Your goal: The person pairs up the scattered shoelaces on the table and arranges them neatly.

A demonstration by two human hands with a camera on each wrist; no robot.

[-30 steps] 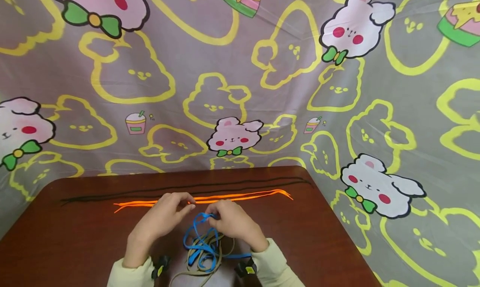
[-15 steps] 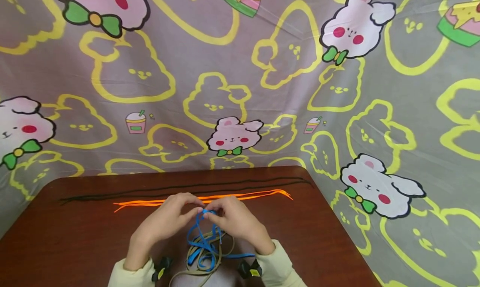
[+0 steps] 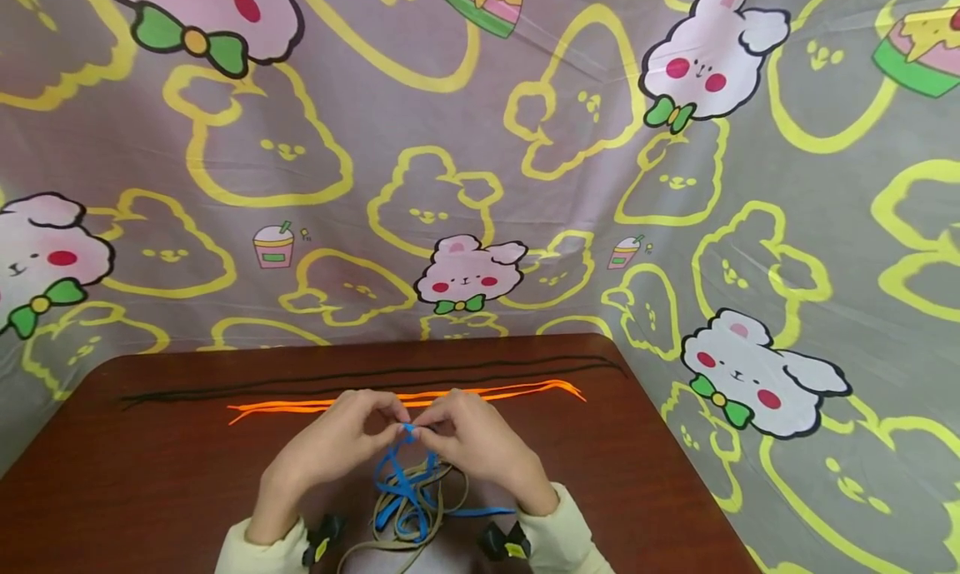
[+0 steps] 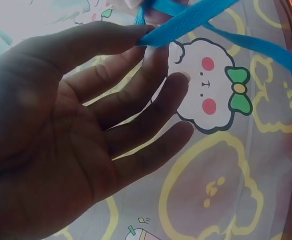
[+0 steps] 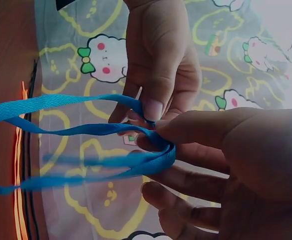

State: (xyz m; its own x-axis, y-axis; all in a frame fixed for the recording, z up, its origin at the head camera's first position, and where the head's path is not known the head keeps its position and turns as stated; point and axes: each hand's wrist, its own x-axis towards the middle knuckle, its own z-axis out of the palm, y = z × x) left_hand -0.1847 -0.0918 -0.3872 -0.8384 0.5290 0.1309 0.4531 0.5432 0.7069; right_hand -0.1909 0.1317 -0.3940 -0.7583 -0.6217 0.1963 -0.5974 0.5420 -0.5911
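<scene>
A flat blue shoelace [image 3: 408,428] is held up between both hands over the table. My left hand [image 3: 330,445] pinches it between thumb and index finger, its other fingers loosely bent, as the left wrist view shows. Close beside it, my right hand [image 3: 483,449] pinches the same shoelace with thumb and forefinger. In the right wrist view several strands of the blue shoelace [image 5: 51,104] run from the fingertips, one looping over the right hand's fingers. Below the hands, the rest of it lies tangled with an olive shoelace [image 3: 382,546].
Behind the hands a pair of orange shoelaces [image 3: 517,389] lies stretched across the dark brown table [image 3: 150,474]. Farther back lie long black shoelaces [image 3: 300,374]. A patterned cloth [image 3: 360,124] hangs behind and along the right side of the table.
My left hand has moved right to the blue shoelace, which only the right hand held at first. Both hands' fingertips now pinch it close together. The orange and black shoelaces stay put.
</scene>
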